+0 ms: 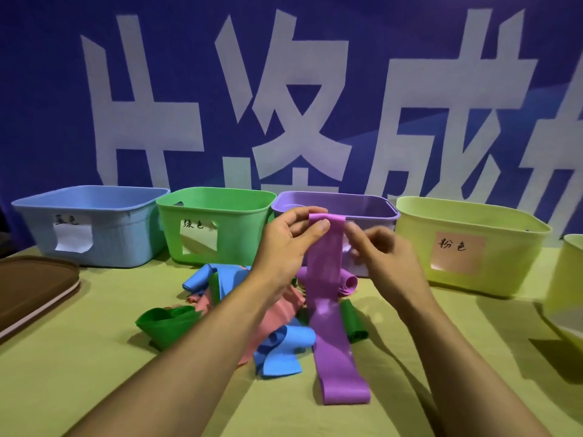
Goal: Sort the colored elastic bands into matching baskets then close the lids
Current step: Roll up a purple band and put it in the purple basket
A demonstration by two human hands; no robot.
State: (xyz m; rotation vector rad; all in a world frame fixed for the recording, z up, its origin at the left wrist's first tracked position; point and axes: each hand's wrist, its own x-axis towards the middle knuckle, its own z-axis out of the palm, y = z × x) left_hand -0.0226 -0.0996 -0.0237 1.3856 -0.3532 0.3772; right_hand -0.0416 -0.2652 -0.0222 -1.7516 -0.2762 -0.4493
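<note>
Baskets, four in a row along the back of the counter (94, 357): blue basket (94, 227), green basket (217, 228), purple basket (362, 206), yellow-green basket (467, 244); all lidless, the blue, green and yellow-green ones each bearing a paper label. A fifth pale container (568, 279) is cut off at the right edge. Brown lid (34, 294), one, flat at the left edge. Hands, two: left hand (290, 244) and right hand (378, 247) both pinch the top fold of one long purple band (325, 294), held up in front of the purple basket, its lower loop resting on the counter near the front. Loose pile (271, 310) beneath the forearms, touching and overlapping: blue bands, at least two visible; green bands, two; pink band, at least one; a further rolled purple band (348, 282); exact count hidden by the arms. Open counter lies left and front of the pile. A blue banner (284, 89) with large white characters closes off the back.
</note>
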